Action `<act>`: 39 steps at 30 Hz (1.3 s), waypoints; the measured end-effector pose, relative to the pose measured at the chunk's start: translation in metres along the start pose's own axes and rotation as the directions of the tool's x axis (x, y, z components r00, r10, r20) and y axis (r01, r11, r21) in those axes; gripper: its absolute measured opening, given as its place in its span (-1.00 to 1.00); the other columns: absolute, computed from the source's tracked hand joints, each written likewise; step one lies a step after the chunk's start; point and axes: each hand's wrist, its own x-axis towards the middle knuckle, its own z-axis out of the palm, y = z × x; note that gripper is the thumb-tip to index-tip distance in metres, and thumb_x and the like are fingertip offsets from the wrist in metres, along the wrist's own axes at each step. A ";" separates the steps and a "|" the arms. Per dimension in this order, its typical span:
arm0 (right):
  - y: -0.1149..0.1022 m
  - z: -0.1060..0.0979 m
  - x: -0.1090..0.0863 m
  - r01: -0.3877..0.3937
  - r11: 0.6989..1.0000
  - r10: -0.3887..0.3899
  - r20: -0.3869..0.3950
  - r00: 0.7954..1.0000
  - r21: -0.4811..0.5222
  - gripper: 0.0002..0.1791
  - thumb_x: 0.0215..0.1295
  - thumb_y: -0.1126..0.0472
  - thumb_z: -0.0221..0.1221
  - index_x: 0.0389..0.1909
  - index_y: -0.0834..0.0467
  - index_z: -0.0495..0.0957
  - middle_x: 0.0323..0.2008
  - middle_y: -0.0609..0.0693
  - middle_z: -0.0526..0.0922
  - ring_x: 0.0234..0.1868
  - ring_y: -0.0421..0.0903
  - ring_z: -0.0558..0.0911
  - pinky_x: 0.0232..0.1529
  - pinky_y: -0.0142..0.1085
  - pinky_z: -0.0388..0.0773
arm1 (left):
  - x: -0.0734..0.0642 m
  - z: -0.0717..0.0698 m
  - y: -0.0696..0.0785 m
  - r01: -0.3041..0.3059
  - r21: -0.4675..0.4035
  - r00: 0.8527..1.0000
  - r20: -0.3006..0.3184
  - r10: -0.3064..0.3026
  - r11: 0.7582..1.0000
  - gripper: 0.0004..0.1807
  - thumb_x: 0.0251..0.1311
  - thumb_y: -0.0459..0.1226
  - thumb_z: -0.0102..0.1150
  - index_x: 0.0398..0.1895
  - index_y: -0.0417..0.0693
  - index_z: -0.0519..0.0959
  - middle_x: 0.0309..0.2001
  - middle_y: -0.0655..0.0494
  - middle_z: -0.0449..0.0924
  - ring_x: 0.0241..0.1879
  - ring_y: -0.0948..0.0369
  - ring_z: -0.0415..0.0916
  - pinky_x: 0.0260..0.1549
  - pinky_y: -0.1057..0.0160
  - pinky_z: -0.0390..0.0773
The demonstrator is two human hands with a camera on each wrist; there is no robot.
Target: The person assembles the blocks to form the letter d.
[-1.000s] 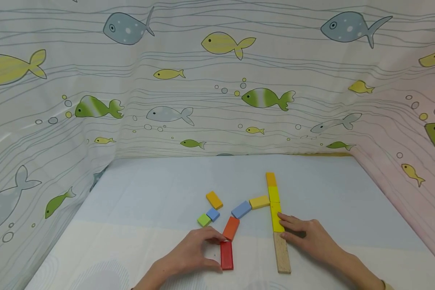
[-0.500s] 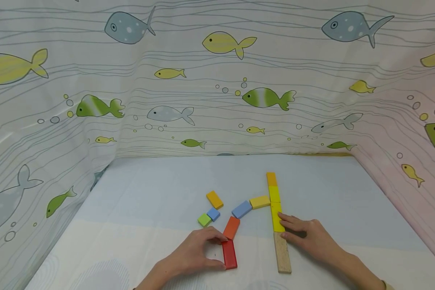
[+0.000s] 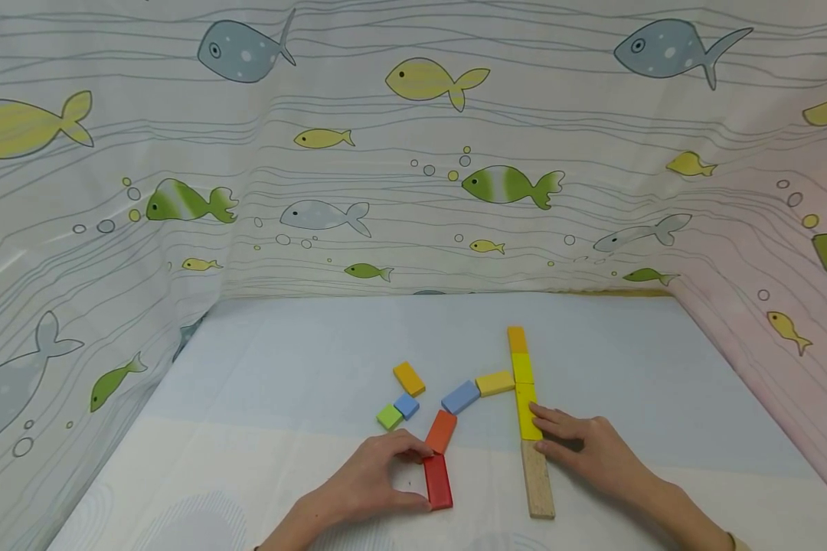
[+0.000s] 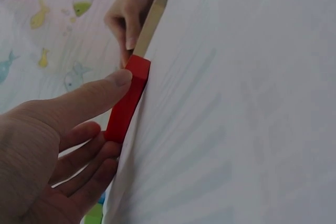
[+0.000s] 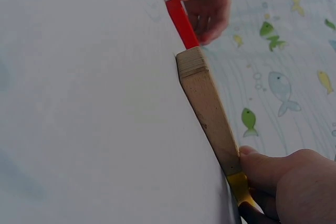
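Observation:
My left hand (image 3: 368,478) pinches a red block (image 3: 438,482) lengthwise, thumb at its near end and a finger at its far end. In the left wrist view the thumb presses the end of that block (image 4: 126,103). The red block's far end meets an orange-red block (image 3: 442,432). A blue block (image 3: 460,398) and a pale yellow block (image 3: 495,383) carry on the curve to a straight column. My right hand (image 3: 589,451) touches the column's right side, its fingers on a bright yellow block (image 3: 526,417) and its thumb by a plain wooden block (image 3: 538,482).
Another yellow block (image 3: 522,367) and an orange block (image 3: 517,339) top the column. Left of the curve lie a second orange block (image 3: 410,379), a small blue block (image 3: 406,406) and a green block (image 3: 389,417). Fish-patterned cloth walls (image 3: 400,176) enclose the table (image 3: 282,360).
The red block has shifted slightly right and turned, its far end now against the orange-red block, with my left hand following. My right hand stays in place.

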 end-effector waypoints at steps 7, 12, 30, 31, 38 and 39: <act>0.000 0.000 0.000 0.004 1.000 -0.004 -0.002 1.000 0.009 -0.53 0.22 0.01 0.36 0.11 0.12 0.67 0.17 -0.07 0.64 0.12 0.01 0.64 0.06 -0.53 0.55 | 0.000 0.000 0.000 0.018 -0.003 1.000 -0.001 -0.018 1.000 -0.45 -0.02 0.00 0.54 0.08 0.21 0.59 -0.05 0.43 0.61 -0.07 0.43 0.54 -0.01 0.38 0.60; 0.000 0.000 0.001 0.002 1.000 -0.002 0.003 1.000 0.000 -0.53 0.23 0.00 0.36 0.11 0.12 0.67 0.17 -0.07 0.65 0.12 0.02 0.64 0.02 -0.36 0.64 | 0.001 0.000 0.000 0.017 -0.002 1.000 -0.004 -0.017 1.000 -0.45 -0.02 0.00 0.54 0.08 0.21 0.59 -0.06 0.43 0.61 -0.07 0.43 0.54 -0.01 0.38 0.59; -0.003 -0.001 0.001 -0.030 0.999 0.030 0.021 0.999 0.020 -0.52 0.24 -0.03 0.34 0.12 0.10 0.66 0.18 -0.09 0.64 0.14 0.02 0.63 0.05 -0.37 0.62 | 0.000 0.000 0.000 0.020 -0.013 1.000 0.001 -0.020 1.000 -0.45 -0.01 0.03 0.53 0.08 0.21 0.59 -0.05 0.42 0.61 -0.07 0.43 0.55 -0.01 0.38 0.60; -0.003 -0.001 0.001 -0.027 0.999 0.027 0.019 0.999 0.021 -0.52 0.24 -0.03 0.34 0.12 0.10 0.66 0.18 -0.09 0.64 0.14 0.02 0.64 0.05 -0.39 0.61 | 0.000 0.000 0.000 0.022 -0.016 1.000 0.002 -0.022 1.000 -0.45 -0.01 0.02 0.53 0.08 0.21 0.59 -0.05 0.42 0.61 -0.07 0.42 0.55 -0.01 0.38 0.60; 0.000 0.000 0.000 -0.019 0.999 0.019 0.012 1.000 0.027 -0.53 0.22 -0.02 0.36 0.11 0.10 0.67 0.18 -0.09 0.63 0.14 0.02 0.63 0.07 -0.49 0.55 | 0.000 -0.004 -0.001 -0.004 -0.032 1.000 0.015 0.005 0.999 -0.48 0.04 -0.02 0.50 0.10 0.18 0.59 -0.04 0.39 0.63 -0.05 0.40 0.57 0.01 0.36 0.60; 0.000 0.000 0.000 -0.023 0.999 0.022 0.012 1.000 0.028 -0.53 0.22 -0.02 0.36 0.11 0.10 0.67 0.19 -0.09 0.63 0.15 0.02 0.63 0.08 -0.52 0.53 | 0.000 -0.005 -0.001 -0.012 -0.036 1.000 0.015 0.012 0.999 -0.49 0.06 -0.04 0.50 0.10 0.17 0.59 -0.04 0.37 0.63 -0.05 0.39 0.58 0.02 0.35 0.61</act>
